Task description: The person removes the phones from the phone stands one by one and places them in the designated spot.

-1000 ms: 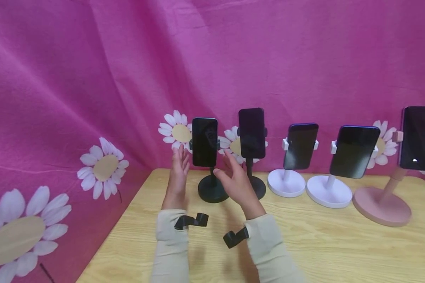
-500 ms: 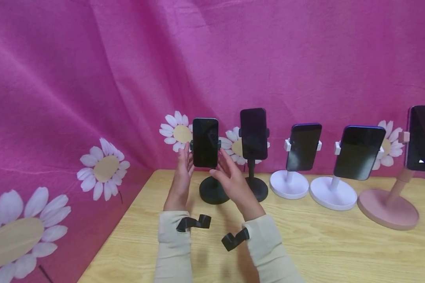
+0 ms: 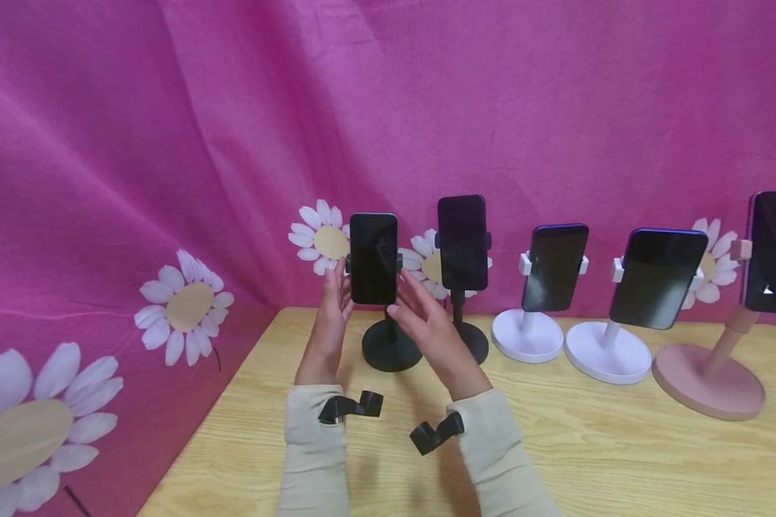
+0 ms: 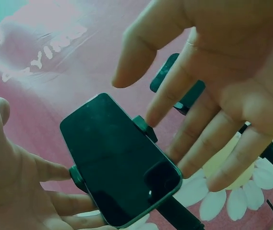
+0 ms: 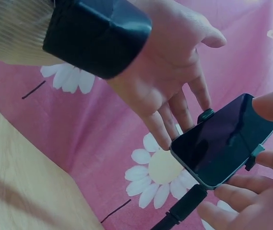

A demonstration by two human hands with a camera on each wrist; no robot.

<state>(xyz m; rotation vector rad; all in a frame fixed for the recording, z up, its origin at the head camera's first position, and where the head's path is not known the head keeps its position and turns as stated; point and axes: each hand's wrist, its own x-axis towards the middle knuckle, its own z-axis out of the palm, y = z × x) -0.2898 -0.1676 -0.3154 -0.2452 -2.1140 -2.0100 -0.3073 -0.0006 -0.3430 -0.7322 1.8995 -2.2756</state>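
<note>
In the head view, a black phone (image 3: 373, 260) stands upright in the clamp of a black phone stand (image 3: 391, 350), its screen dark. My left hand (image 3: 325, 327) is beside its left edge. The left wrist view shows the left index fingertip against the left clamp arm (image 4: 77, 177), with the other fingers extended behind the phone's lower edge. My right hand (image 3: 435, 334) is on the opposite side, its fingers fairly straight. Its index fingertip is at the right clamp arm (image 4: 145, 128), and contact seems to be light. Both thumbs stick out away from the phone.
Just right stands a second black stand with a phone (image 3: 462, 243). Farther along are two white stands (image 3: 527, 348) with phones and a pink stand (image 3: 708, 380), its phone cut by the frame. A pink flowered cloth (image 3: 388, 108) hangs behind the wooden table (image 3: 588, 459).
Both hands have moved in toward the phone's sides and now reach the clamp arms. During the last half second they have hardly moved. The phone and stand keep their place.
</note>
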